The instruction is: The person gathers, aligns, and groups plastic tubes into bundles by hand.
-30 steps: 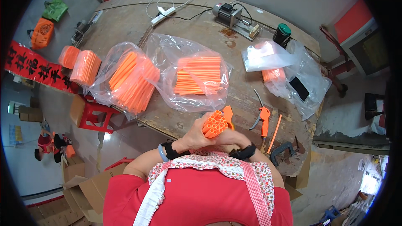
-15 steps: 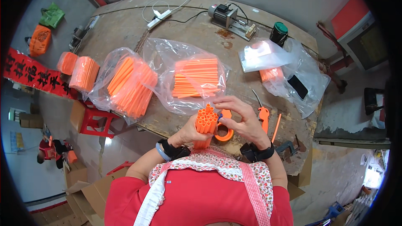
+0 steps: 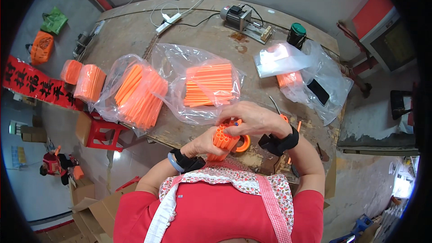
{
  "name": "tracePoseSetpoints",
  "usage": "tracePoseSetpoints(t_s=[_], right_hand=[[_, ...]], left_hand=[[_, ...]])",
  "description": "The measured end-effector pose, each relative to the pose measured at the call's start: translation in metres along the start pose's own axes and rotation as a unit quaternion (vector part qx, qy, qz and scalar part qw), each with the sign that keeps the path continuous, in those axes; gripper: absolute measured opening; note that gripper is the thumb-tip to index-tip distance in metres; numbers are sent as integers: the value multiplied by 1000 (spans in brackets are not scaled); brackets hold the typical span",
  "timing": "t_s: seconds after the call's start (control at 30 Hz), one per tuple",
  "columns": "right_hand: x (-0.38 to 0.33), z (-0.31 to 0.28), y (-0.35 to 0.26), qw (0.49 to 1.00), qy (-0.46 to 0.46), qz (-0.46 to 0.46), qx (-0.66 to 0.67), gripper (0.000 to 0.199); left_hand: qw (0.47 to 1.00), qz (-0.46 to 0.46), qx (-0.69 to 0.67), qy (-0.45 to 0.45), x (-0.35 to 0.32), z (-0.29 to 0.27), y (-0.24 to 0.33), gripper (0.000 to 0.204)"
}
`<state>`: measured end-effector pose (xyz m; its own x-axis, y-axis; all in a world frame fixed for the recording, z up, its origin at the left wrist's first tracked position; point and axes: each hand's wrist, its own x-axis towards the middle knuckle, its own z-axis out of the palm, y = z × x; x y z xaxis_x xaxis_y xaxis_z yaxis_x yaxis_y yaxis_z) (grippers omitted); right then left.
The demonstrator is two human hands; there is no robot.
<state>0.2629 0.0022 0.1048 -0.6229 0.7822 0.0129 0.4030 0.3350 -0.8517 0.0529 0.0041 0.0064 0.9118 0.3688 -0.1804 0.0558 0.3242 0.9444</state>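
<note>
My left hand [image 3: 201, 144] is wrapped round a bundle of orange tubes [image 3: 223, 139] in front of my apron, their open ends facing up. My right hand [image 3: 252, 119] curls over the top of the bundle, with its fingers at the far side and the thumb along the right rim. A small blue thing [image 3: 236, 124] shows between its fingertips; its kind is too small to tell. Just right of the bundle lies an orange ring [image 3: 244, 144], partly covered by my right hand. An orange-handled tool [image 3: 283, 117] is mostly hidden behind that hand.
Clear bags of orange tubes [image 3: 209, 85] [image 3: 140, 94] lie across the table, beside loose bundles [image 3: 90, 83] at left. A phone [image 3: 318, 92] rests on plastic at right. A motor [image 3: 237, 16], a power strip [image 3: 168, 24] and a green-lidded cup [image 3: 297, 35] stand at the back.
My right hand has moved left and closed over the bundle's top, where its fingers were spread apart before. The bundle has shifted slightly to the right in my left hand.
</note>
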Motion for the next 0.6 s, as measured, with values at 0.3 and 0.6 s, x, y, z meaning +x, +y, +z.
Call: tracePoseSetpoints(t_s=[0.3, 0.6], right_hand=[[-15, -8, -8, 980, -74, -77, -165, 23], [-68, 23, 30, 964, 64, -65, -248, 22]], left_hand=[[992, -89, 11, -86, 12, 15, 16, 57], [971, -178, 99, -124, 32, 19, 14, 41]])
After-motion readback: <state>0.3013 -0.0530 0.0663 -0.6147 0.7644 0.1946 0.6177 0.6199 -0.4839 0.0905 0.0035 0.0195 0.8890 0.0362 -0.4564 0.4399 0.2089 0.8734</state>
